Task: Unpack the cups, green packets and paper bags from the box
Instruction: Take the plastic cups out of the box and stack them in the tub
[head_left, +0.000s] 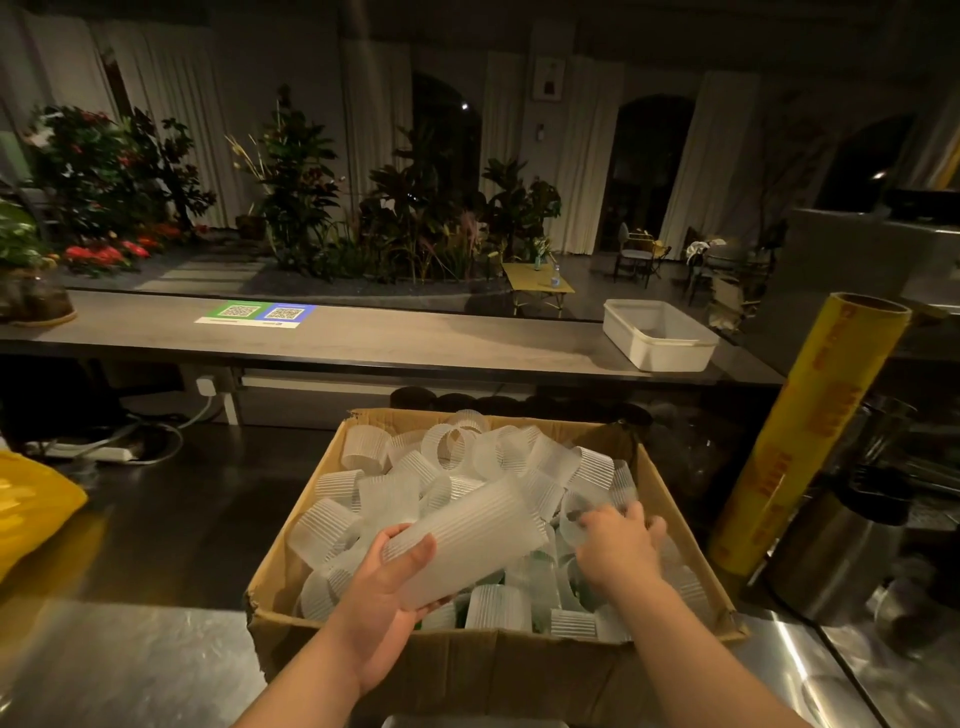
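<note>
At the lower centre, the left hand (384, 587) grips a ribbed cup (467, 540) over the box (467, 660). The right hand (618, 545) is among the loose cups (447, 467), and I cannot tell its grip.

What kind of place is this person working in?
Probably a café or drinks bar: a box of ribbed plastic cups, QR codes on the serving counter, and tables and chairs beyond the plants.
</note>
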